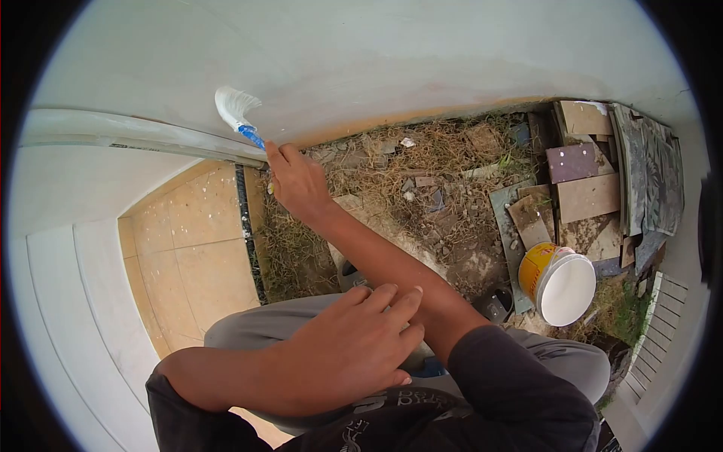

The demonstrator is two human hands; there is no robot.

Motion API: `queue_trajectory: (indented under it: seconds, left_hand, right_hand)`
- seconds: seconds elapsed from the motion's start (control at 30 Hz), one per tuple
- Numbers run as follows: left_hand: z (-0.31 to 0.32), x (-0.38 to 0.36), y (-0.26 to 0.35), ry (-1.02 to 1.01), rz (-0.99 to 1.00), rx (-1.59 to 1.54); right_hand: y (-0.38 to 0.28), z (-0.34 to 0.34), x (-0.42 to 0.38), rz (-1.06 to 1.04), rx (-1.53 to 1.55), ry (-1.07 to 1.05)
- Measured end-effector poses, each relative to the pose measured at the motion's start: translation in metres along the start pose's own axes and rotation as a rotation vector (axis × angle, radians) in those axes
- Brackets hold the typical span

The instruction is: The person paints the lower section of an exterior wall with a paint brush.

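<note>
White bristles point(230, 105) at 11 o'clock, I'd sweep wall point(392, 53) lightly, evenly; right hand point(300, 183) clamped on brush point(249, 135), left hand point(358, 339) apart, loosely open.

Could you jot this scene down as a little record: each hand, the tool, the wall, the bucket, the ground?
Right hand: holding the paintbrush
Left hand: no tool, fingers spread over the right forearm
Brush: blue handle, white bristles bent against the wall
Wall: pale, with an orange strip along its foot
Bucket: yellow label; lid or paint on top, cannot tell
Ground: dry grass, rubble, stacked slabs
</note>
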State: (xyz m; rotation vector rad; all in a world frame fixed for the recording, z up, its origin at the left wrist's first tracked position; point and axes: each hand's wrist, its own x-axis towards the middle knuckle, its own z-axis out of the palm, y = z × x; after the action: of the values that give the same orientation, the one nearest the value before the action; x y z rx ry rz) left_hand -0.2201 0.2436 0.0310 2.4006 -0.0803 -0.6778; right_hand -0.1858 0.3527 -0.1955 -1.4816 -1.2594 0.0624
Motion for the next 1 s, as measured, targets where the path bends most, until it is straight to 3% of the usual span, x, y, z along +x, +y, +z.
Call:
queue_trajectory:
  seconds: [0.13, 0.23, 0.3, 0.4, 0.67, 0.8, 1.0]
  left_hand:
    - [-0.002, 0.002, 0.002, -0.014, 0.021, -0.006]
    - [-0.001, 0.000, 0.002, 0.037, 0.035, -0.005]
    - [0.002, -0.002, 0.000, 0.129, 0.051, 0.007]
    - [-0.002, -0.002, -0.002, -0.041, 0.015, -0.035]
    - [0.001, -0.002, -0.004, -0.050, -0.004, -0.020]
    - [0.004, -0.004, -0.001, -0.003, 0.004, -0.001]
    - [0.005, -0.006, 0.003, -0.038, 0.022, -0.020]
  right_hand:
    - [-0.012, 0.012, 0.002, -0.242, 0.000, -0.186]
    - [0.000, 0.001, 0.002, -0.133, -0.052, -0.156]
    - [0.026, -0.033, 0.008, 0.111, -0.085, -0.103]
    - [0.071, -0.100, 0.002, 0.101, -0.174, 0.080]
    - [0.138, -0.246, -0.031, 0.283, -0.601, 0.472]
    - [0.116, -0.217, -0.028, 0.276, -0.558, 0.507]
    - [0.053, -0.088, -0.018, 0.177, -0.229, 0.324]
